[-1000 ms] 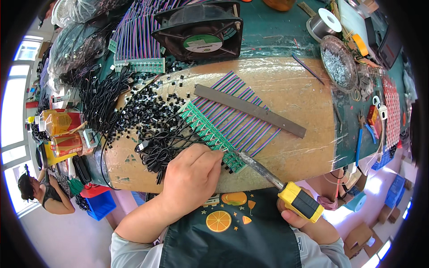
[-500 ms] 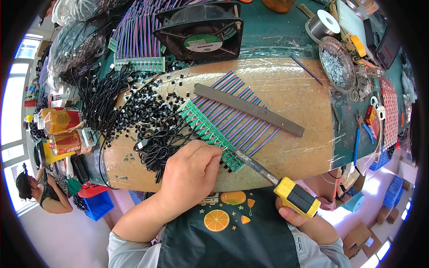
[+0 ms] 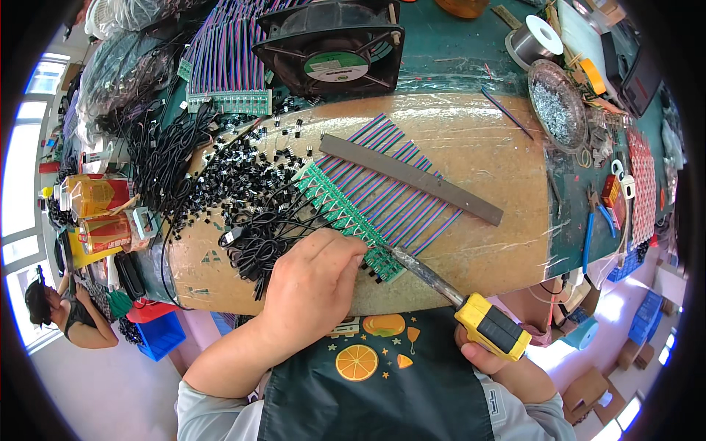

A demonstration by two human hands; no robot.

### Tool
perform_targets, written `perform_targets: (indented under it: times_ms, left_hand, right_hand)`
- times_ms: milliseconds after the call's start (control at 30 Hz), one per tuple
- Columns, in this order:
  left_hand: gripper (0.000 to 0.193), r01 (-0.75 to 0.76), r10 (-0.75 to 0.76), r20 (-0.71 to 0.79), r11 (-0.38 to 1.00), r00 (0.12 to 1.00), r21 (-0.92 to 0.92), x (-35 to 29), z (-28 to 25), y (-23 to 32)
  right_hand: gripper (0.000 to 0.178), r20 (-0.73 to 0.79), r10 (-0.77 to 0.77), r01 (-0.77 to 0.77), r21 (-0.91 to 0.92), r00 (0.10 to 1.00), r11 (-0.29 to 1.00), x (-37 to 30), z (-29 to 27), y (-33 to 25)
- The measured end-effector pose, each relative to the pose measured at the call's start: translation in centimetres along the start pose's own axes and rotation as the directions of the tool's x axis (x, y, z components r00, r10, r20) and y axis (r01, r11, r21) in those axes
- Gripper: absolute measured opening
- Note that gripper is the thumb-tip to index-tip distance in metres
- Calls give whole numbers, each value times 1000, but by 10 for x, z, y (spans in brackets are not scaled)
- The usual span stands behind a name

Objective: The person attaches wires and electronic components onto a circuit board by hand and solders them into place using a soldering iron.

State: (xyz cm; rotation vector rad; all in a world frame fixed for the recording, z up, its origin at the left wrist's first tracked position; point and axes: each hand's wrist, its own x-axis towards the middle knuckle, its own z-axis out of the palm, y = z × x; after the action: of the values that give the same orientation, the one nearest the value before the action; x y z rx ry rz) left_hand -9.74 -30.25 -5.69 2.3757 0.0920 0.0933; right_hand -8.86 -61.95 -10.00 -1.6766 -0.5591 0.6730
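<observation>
Left hand (image 3: 312, 279) pinching fingertips together at the near end of a long green circuit board (image 3: 340, 207), the pinched thing hidden, right hand (image 3: 483, 358) gripping a yellow-and-black-handled soldering iron (image 3: 474, 314), board lying mid-worktop (image 3: 478, 253), flat brown bar (image 3: 412, 179) resting across multicoloured ribbon wires (image 3: 360, 180)

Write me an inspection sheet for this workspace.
Surface: brown board on green tabletop.
Work items: green circuit strip; flat bar across its ribbon wires; yellow-handled soldering iron, tip at the strip.
Clutter: loose black connectors left of the strip; fan beyond it.
Hands: left hand, curled, at the strip, grip hidden; right hand holds the iron.
Cables: black coils beside the left hand; tangle farther left.
Surroundings: person and blue bin, left.
</observation>
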Motion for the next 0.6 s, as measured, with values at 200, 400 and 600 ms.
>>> perform_targets:
  times_ms: [200,400,600]
  left_hand:
    - [12,-21,21,12,1000,1000,13,-2,1,-2]
    - [12,-58,58,-8,998,998,4,-2,2,-2]
    - [13,-76,77,-23,997,997,33,-2,5,-2]
  right_hand:
    - [25,-21,8,-8,-8,1000,1000,-8,2,8]
    - [25,-25,-26,25,-36,999,999,-5,1,3]
    - [26,-13,20,-21,-39,1000,999,-8,2,6]
